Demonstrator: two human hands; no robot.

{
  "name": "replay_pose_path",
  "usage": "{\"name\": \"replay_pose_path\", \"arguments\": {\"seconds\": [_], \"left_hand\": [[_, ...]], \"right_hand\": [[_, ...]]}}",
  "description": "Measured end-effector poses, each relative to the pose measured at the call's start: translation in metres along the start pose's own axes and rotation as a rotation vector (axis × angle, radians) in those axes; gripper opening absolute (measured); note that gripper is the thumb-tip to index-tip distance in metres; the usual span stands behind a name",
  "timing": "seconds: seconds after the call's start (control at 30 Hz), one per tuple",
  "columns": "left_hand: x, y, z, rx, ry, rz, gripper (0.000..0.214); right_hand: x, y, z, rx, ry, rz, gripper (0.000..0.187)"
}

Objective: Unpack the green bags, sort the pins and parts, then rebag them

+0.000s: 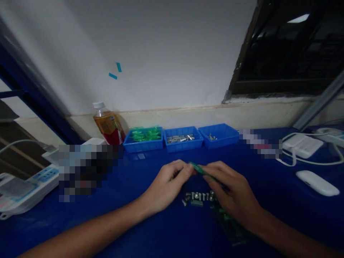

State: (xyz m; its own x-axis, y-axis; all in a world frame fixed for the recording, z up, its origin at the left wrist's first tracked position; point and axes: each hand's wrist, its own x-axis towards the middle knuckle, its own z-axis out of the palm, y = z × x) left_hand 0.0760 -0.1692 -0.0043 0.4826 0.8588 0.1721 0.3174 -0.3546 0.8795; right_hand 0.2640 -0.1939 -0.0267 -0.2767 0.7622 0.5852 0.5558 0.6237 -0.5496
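My left hand (168, 184) and my right hand (228, 191) meet over the blue table (150, 233), both with fingers closed on a small green part (200, 169) held between them. Just below the hands lies a short row of small metal screws and sleeves (197, 198) on the table. More green parts (231, 225) lie under my right wrist.
Three blue trays stand at the back: one with green parts (143, 138), one with metal pieces (182, 139), one with a few screws (219, 134). A drink bottle (107, 125) stands left of them. White devices (317, 182) and cables lie right, a white machine (24, 190) left.
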Motion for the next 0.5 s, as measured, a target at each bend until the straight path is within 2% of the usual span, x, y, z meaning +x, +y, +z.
{"name": "replay_pose_path", "arguments": {"seconds": [0.1, 0.17, 0.2, 0.27, 0.3, 0.33, 0.4, 0.47, 0.5], "left_hand": [[0.003, 0.000, -0.003, -0.331, -0.043, -0.298, 0.038], [0.005, -0.003, -0.007, -0.449, -0.128, -0.379, 0.027], [0.007, -0.003, -0.012, -0.438, -0.155, -0.367, 0.023], [0.013, -0.003, -0.032, -0.223, -0.140, -0.233, 0.019], [0.017, -0.003, -0.048, -0.030, -0.082, -0.124, 0.019], [0.024, -0.002, -0.067, 0.220, 0.013, 0.005, 0.020], [0.038, 0.000, -0.112, 0.690, 0.301, 0.159, 0.026], [0.054, -0.001, -0.156, 0.904, 0.412, 0.107, 0.031], [0.062, -0.003, -0.174, 1.005, 0.399, 0.054, 0.032]], "right_hand": [[-0.004, 0.003, 0.001, -0.169, 0.020, -0.207, 0.043], [-0.007, 0.004, 0.002, -0.232, 0.009, -0.289, 0.049], [-0.008, 0.003, 0.003, -0.247, -0.005, -0.311, 0.049], [-0.010, 0.001, 0.005, -0.253, -0.033, -0.303, 0.049], [-0.010, -0.001, 0.005, -0.246, -0.038, -0.284, 0.049], [-0.010, -0.002, 0.005, -0.235, -0.038, -0.258, 0.049], [-0.010, -0.003, 0.003, -0.221, -0.022, -0.214, 0.047], [-0.008, -0.001, 0.001, -0.226, 0.005, -0.195, 0.044], [-0.008, 0.000, 0.000, -0.230, 0.015, -0.186, 0.042]]}}
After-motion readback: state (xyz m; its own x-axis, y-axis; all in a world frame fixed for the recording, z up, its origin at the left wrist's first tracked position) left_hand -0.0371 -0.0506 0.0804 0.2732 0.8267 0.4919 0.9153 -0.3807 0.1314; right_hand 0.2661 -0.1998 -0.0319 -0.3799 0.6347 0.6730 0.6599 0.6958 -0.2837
